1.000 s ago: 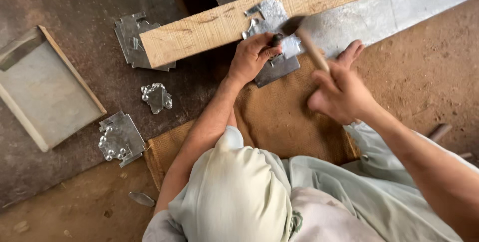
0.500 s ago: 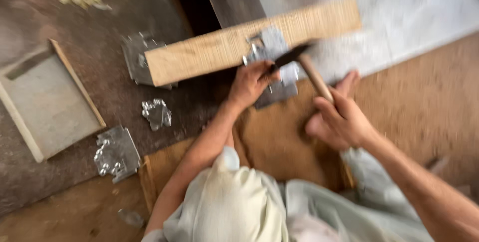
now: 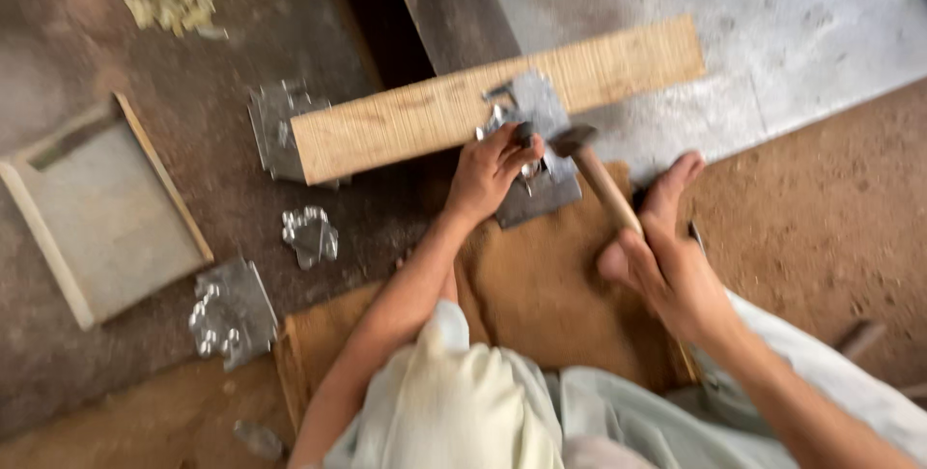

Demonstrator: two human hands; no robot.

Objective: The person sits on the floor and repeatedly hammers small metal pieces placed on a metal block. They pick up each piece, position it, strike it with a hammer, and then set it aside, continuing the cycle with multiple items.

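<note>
At the far left a shallow wooden tray (image 3: 106, 213) is lying on the dark floor, with a scatter of pale chips (image 3: 174, 5) above it. Just right of the tray, a metal plate (image 3: 232, 312) with shiny studs is sitting near the floor's lower edge, and a smaller shiny metal piece (image 3: 310, 235) is lying a little above it. A long wooden plank (image 3: 425, 119) is stretching across the middle, its left end resting on a grey metal bracket (image 3: 272, 131). The left hand (image 3: 488, 174) is pressing down on a second metal bracket (image 3: 541, 155) that is wrapping over the plank, fingers curled and bunched narrow at the bracket's edge; whether they are pinching a nail is too blurred to tell. Right beside those fingers, the hammer (image 3: 589, 165) is standing with its dark head touching or just over the bracket. The right hand (image 3: 666, 261) is gripping the wooden handle low down, fingers closed around it, thumb sticking up.
</note>
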